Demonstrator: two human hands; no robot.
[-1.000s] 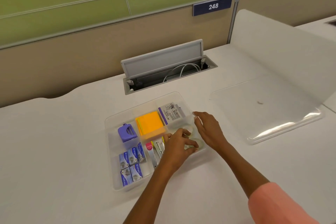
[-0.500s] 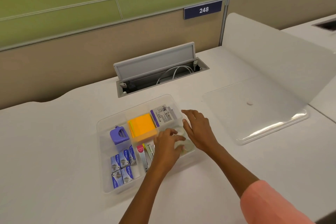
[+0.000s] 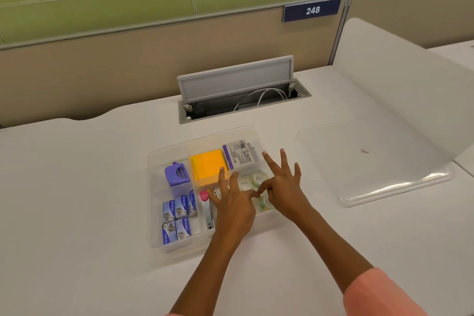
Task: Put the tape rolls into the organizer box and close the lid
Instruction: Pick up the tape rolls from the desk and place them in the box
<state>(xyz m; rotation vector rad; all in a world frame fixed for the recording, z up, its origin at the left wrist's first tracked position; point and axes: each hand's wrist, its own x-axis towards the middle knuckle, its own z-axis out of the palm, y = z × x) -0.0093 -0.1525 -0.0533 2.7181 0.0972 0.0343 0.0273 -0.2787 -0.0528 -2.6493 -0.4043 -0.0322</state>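
The clear organizer box (image 3: 154, 187) stands open on the white desk. Several clear tape rolls with green cores (image 3: 252, 180) lie in its right compartment. My left hand (image 3: 234, 206) and my right hand (image 3: 283, 187) hover just above that compartment, fingers spread and holding nothing, their thumbs and index fingertips close together over the rolls. The rolls nearest me are partly hidden by my hands. The clear lid (image 3: 372, 161) lies flat on the desk to the right of the box.
In the box are orange sticky notes (image 3: 206, 165), a purple sharpener (image 3: 175, 174), blue staple boxes (image 3: 177, 218), a white packet (image 3: 239, 154) and a pink-tipped tool (image 3: 205, 202). An open cable hatch (image 3: 238, 90) sits behind. A white divider (image 3: 400, 72) rises at right.
Both hands have lifted off the tape rolls and spread their fingers. The rolls stay in the right compartment.
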